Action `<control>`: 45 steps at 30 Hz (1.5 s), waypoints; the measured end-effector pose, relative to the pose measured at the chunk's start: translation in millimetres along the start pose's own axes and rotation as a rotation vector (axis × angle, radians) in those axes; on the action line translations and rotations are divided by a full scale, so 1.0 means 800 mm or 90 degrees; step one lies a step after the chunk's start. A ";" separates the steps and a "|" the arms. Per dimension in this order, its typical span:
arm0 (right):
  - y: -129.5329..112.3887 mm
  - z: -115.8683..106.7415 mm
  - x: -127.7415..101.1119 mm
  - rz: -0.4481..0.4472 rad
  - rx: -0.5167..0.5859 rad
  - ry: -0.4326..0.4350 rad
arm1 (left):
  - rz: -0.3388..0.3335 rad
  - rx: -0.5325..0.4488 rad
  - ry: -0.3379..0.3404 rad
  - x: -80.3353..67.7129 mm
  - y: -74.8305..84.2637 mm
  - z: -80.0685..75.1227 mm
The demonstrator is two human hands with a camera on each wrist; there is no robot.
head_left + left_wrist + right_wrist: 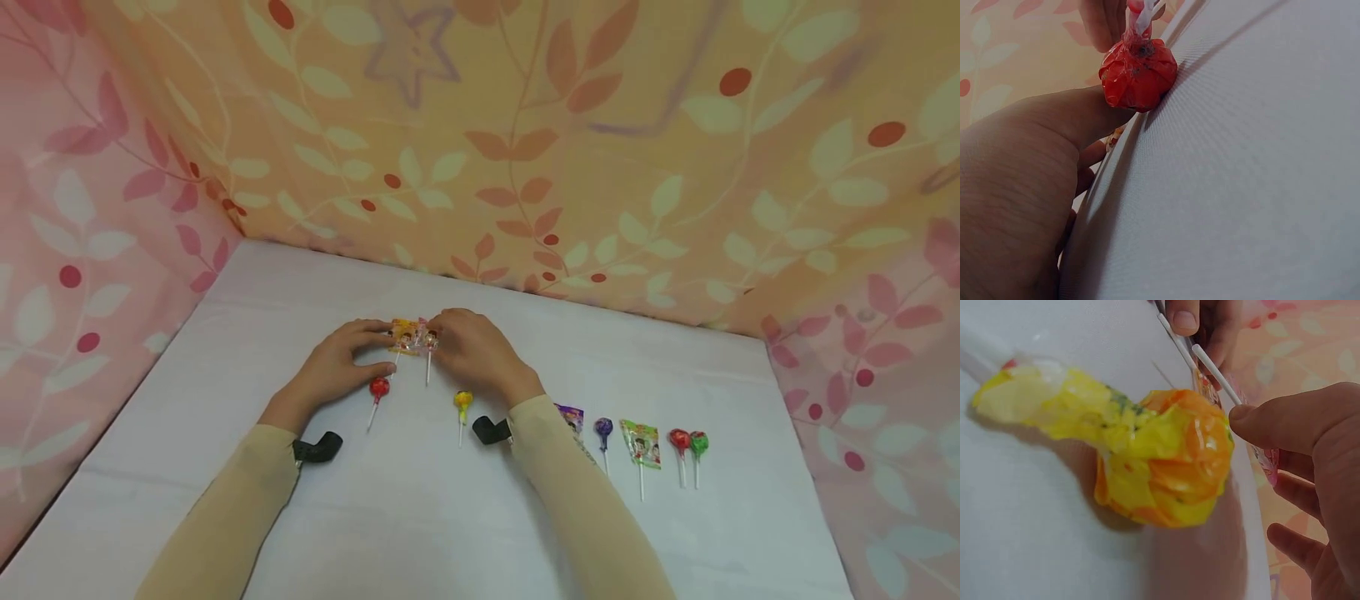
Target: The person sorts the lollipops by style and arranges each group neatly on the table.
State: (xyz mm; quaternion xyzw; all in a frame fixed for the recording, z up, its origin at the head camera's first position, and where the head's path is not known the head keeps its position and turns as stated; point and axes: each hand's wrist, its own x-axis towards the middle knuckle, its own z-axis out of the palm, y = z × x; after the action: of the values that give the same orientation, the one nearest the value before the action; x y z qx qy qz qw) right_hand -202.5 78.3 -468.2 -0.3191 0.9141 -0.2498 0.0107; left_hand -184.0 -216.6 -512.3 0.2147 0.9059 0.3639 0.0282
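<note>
Leaf-patterned cloth [525,125] backs a white tabletop [262,333]. Left fingers [369,340] stand parted at the edge of an orange-wrapped lollipop [406,335]; right fingers [1297,494] pinch a pink-wrapped lollipop [431,339] just beside it. Both are probably light, slick-filmed and brittle-headed, best taken by the stiff stick [428,370].

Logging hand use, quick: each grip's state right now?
Left grip: open, at the orange-wrapped lollipop.
Right grip: closed, holding the pink-wrapped lollipop.
</note>
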 end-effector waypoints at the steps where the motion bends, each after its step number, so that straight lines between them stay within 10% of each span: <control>1: 0.000 0.002 0.000 0.003 0.007 -0.002 | -0.005 -0.001 -0.001 -0.001 0.000 0.001; 45: -0.008 0.007 0.002 0.036 0.019 -0.024 | 0.004 -0.001 0.006 0.001 0.000 0.000</control>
State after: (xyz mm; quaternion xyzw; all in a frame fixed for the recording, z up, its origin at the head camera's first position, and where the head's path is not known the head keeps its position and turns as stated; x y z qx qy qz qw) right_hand -199.1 70.6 -470.0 -0.2972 0.9187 -0.2570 0.0398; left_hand -184.5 -216.3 -512.2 0.2159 0.9051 0.3656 0.0230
